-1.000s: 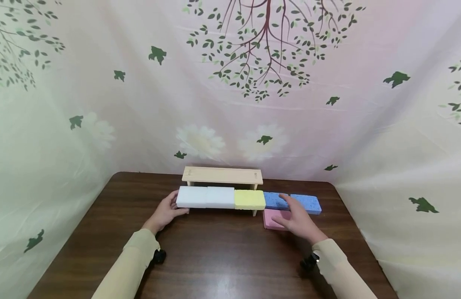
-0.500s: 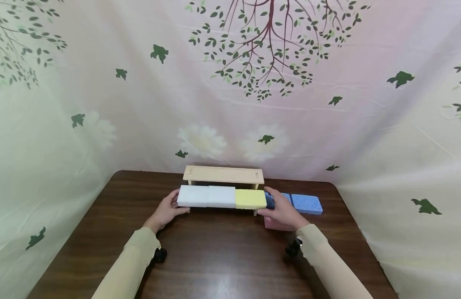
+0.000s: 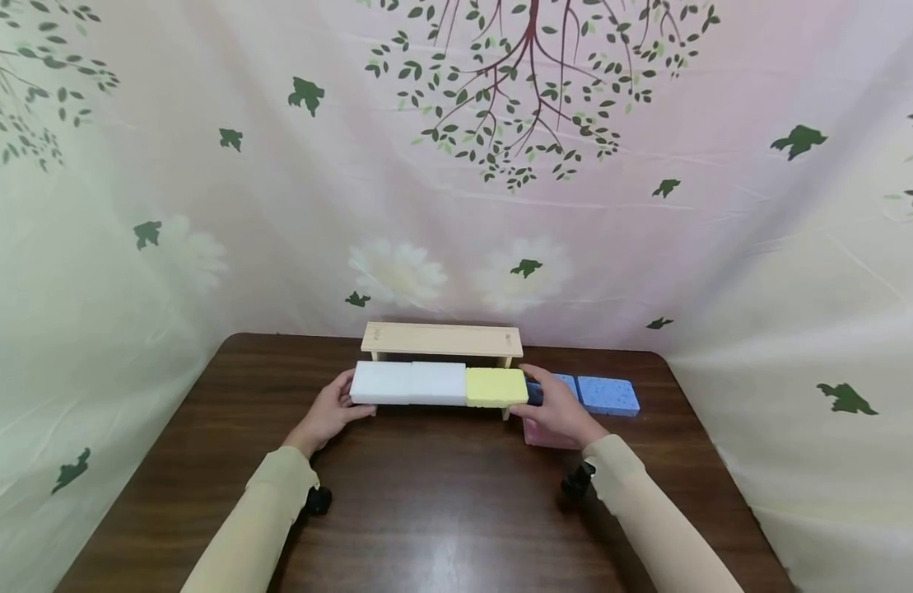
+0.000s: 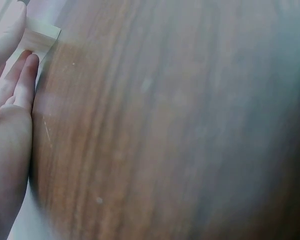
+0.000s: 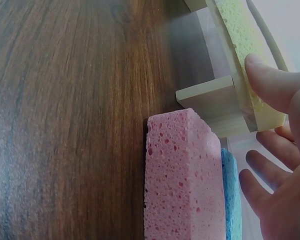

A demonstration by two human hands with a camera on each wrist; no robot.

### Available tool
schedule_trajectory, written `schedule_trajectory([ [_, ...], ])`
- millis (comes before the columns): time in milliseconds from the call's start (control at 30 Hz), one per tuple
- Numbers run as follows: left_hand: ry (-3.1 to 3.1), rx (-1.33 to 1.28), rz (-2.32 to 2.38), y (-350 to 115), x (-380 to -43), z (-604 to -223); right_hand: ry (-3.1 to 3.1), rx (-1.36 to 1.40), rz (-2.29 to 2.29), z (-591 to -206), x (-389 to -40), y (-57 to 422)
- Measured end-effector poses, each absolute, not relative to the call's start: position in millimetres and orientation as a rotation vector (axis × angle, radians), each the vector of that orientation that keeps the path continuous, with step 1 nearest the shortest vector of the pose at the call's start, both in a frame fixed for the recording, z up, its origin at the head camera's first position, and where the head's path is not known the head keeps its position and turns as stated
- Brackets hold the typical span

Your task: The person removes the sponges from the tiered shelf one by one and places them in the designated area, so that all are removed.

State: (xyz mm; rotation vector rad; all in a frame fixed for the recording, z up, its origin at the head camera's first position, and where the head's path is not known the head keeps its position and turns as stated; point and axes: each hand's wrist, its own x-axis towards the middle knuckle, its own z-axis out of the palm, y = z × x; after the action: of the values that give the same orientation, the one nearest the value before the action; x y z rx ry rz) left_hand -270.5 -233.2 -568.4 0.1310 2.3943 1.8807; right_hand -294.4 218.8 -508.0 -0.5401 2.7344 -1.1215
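Note:
In the head view two white sponges, a left one point(image 3: 380, 381) and a middle one point(image 3: 438, 381), form a row with a yellow sponge point(image 3: 496, 385). My left hand point(image 3: 326, 416) holds the row's left end, its thumb at the white sponge's front corner. At the other end my right hand point(image 3: 560, 403) grips the yellow sponge, with the thumb on its front edge; the index finger is partly hidden. The right wrist view shows the yellow sponge lying on a light wooden stand point(image 5: 210, 102). Below my right hand there is a pink sponge point(image 5: 170, 170).
A pale wooden board point(image 3: 441, 338) on legs stands behind the row, near the floral cloth backdrop point(image 3: 456, 222). Right of my right hand lies a blue sponge point(image 3: 608, 395), with another blue one point(image 3: 570, 382) partly hidden beside it. The table point(image 3: 426, 511) is dark brown wood.
My right hand has moved left from above the blue and pink sponges to the yellow sponge's right end and now grips it. My left hand has stayed at the white sponge.

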Motion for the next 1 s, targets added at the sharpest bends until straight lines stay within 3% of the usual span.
schedule_trajectory([
  [1000, 2.399, 0.150, 1.908, -231.8, -270.9, -569.5, 2.767, -0.515, -1.152, -507.0, -292.7, 218.2],
])
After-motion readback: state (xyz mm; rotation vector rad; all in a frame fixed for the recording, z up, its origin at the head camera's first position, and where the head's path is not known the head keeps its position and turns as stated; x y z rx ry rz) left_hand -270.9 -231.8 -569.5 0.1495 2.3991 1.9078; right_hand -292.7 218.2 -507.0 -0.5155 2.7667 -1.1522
